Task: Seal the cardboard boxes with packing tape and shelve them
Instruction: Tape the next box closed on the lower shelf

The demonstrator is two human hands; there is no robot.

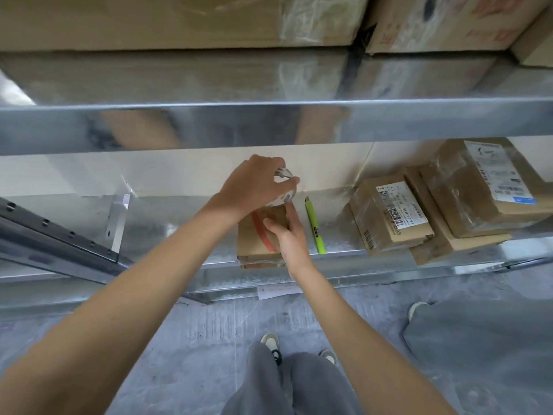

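Atop the small box (257,241), left hand (254,184) grips the tape roll (284,196); right hand (288,235) fingers straight, pressing the box. Labels unreadable.

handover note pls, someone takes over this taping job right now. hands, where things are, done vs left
Left hand: grips the tape roll above the far end of the small box.
Right hand: rests on the small box top, thumb pressing down near the roll.
Small box sits at the front edge of the metal shelf. Green utility knife lies just to its right. Labelled parcels are stacked further right.
Done: taping has begun on the small box.
Left: finish the strip, cut it, shelve the box. Whether the parcels need tape, cannot tell.
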